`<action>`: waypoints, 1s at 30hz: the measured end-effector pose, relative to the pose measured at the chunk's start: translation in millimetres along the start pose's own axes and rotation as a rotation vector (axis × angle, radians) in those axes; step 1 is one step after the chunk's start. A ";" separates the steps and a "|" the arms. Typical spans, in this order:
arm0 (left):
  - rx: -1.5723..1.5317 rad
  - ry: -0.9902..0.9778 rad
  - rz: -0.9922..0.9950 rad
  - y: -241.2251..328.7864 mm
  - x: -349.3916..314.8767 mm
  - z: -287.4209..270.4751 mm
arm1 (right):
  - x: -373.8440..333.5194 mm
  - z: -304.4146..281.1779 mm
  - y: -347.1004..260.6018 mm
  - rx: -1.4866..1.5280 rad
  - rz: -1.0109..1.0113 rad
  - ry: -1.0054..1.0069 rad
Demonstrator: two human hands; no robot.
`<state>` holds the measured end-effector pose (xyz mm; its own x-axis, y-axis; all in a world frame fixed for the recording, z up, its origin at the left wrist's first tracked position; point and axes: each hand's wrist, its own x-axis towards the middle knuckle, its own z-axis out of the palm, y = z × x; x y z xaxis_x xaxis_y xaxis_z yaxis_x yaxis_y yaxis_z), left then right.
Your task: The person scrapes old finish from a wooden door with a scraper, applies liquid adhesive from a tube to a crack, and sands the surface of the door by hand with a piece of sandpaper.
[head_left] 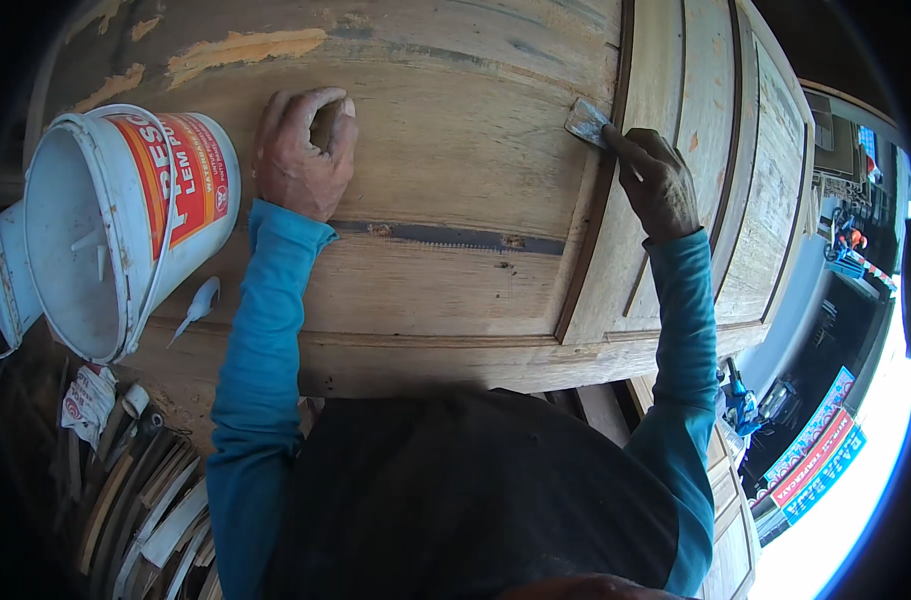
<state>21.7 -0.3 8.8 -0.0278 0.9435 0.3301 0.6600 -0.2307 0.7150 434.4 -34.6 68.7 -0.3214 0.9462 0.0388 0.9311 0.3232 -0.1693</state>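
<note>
My right hand (pixel 659 185) grips a putty knife (pixel 587 123). Its wide, smeared blade touches the wooden door (pixel 455 150) beside a raised moulding, while the handle is mostly hidden in my fingers. On the plain panel to the left, my left hand (pixel 303 155) is curled, with thumb and forefinger closing into a loop. Whatever may be inside those fingers is hidden. A dark strip (pixel 445 235) with two rough, reddish-brown spots crosses the panel below. Orange-tan filler patches (pixel 243 50) lie along the far left part of the door.
Left of my left arm, a white bucket (pixel 70 240) with a red label lies on its side, near a small white nozzle (pixel 199 303). Wood strips (pixel 160 500) are stacked below. Past the door's right end stand a blue motorbike (pixel 743 405) and a banner (pixel 820 450).
</note>
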 end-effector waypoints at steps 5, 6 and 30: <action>0.017 0.015 0.004 1.1 -0.8 0.4 | 12.5 -2.0 -5.9 -0.005 -0.049 -0.057; 0.017 0.020 0.007 1.6 -0.5 1.0 | 14.7 -1.2 -5.9 -0.016 -0.055 -0.061; -0.032 0.007 0.101 -10.7 0.3 -6.3 | 40.7 8.6 -128.0 -0.029 0.151 -0.026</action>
<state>9.9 1.0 5.1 0.0329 0.9134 0.4057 0.6358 -0.3324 0.6967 300.6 -37.6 83.5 -0.1810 0.9834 -0.0105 0.9737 0.1776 -0.1429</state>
